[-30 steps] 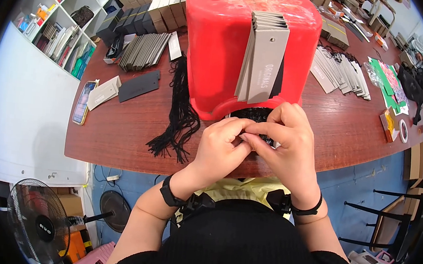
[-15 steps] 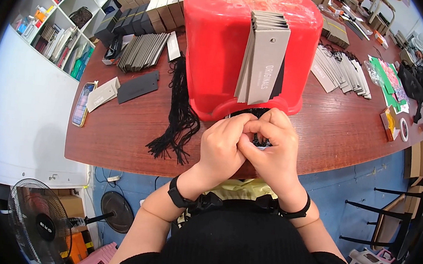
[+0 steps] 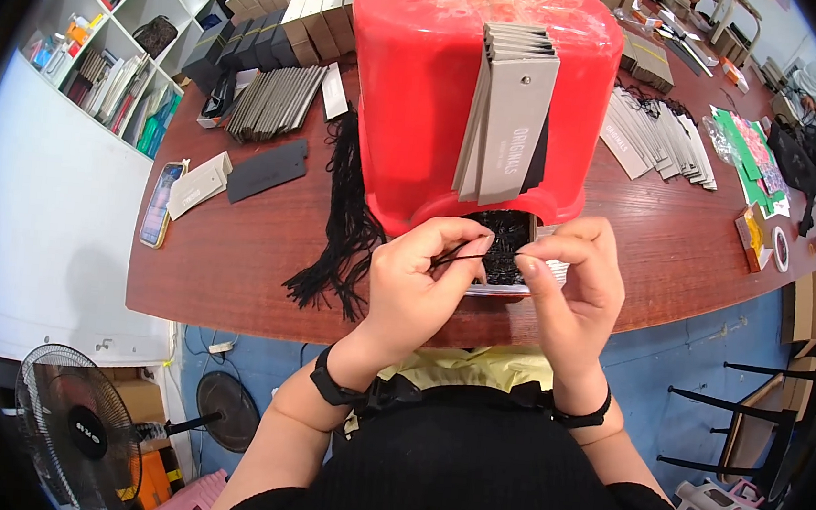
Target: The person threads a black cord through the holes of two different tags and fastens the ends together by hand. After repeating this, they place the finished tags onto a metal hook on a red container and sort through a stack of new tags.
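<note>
My left hand [image 3: 420,280] pinches a thin black cord [image 3: 465,257] between thumb and fingers. The fingertips of my right hand [image 3: 578,292] are closed on the cord's other end, a little to the right. Beneath the cord sits a small box [image 3: 499,291], filled with tiny black pieces too small to make out. Behind it stands an upturned red plastic tub [image 3: 414,112]. A stack of grey hang tags [image 3: 504,128] hangs down the tub's front. To the left of the tub, a bundle of black cords [image 3: 340,240] lies on the table.
The brown table [image 3: 224,279] also carries a phone [image 3: 160,202], loose grey tags [image 3: 200,184], a dark tag [image 3: 268,169] and a row of tags [image 3: 276,101]. More corded tags [image 3: 662,136] lie right of the tub. A fan [image 3: 78,430] stands at lower left.
My hands were close together over the box. They have drawn apart, the right one moving right, and the cord now shows between them above the uncovered box.
</note>
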A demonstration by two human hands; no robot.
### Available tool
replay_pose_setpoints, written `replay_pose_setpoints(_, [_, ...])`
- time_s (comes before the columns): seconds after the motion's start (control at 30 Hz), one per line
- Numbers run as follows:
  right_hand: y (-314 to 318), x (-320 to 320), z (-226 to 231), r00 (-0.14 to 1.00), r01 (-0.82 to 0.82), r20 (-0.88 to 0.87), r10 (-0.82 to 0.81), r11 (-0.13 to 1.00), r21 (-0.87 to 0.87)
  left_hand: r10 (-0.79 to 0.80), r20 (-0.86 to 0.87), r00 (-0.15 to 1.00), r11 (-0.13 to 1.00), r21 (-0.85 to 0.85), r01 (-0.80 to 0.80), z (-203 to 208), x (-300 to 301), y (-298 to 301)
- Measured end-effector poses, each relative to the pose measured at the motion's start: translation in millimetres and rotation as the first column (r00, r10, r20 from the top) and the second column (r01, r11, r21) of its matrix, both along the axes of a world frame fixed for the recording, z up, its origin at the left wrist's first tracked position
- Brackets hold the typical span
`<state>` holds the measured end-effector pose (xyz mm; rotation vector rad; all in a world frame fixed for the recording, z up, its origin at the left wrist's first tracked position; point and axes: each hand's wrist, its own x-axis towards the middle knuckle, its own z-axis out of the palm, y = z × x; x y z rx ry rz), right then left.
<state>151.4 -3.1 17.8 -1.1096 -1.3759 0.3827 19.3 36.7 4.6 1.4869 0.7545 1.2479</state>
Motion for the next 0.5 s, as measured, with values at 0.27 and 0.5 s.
replay_pose_setpoints(0.27, [3,11,-14,0.884,-0.270,-0.398,0.245,0.963,-0.009,-0.068,0.115,0.991,0.994,-0.078,0.078,8,-2,-4])
replay_pose_setpoints(0.5, [0,8,-9,0.808,-0.331,-0.527,0.264,0.943,-0.034,-0.092,0.107,0.990,0.995,-0.033,0.096,8,-3,-6])
